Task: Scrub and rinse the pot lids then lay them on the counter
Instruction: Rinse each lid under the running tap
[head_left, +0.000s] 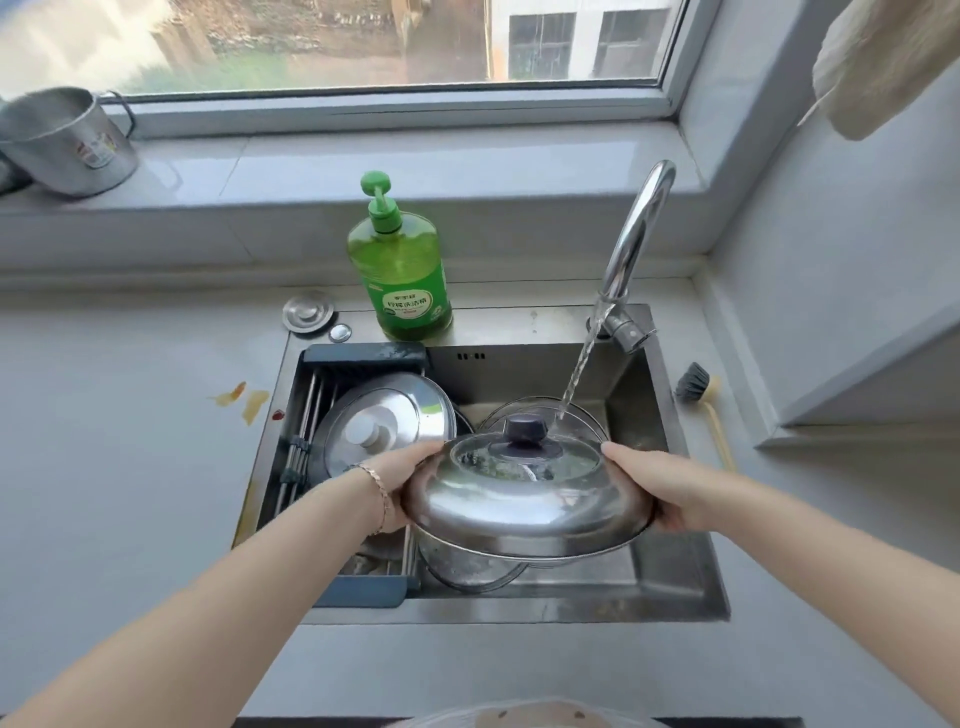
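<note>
The left hand and right hand grasp opposite edges of a steel lid held over the sink. Water from the tap strikes beside its knob. A second lid lies on the rack at left.

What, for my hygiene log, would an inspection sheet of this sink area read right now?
Surface: pale counter with orange-brown stains left of the sink.
Job's things: domed steel lid held under the water stream; white-knobbed lid on the sink rack; glass lid below.
Clutter: soap bottle, brush, drain stopper.
Grippers: left hand and right hand grip the domed steel lid's rim on opposite sides.
Cables: nothing seen.
Surroundings: faucet running; metal cup on the windowsill.
</note>
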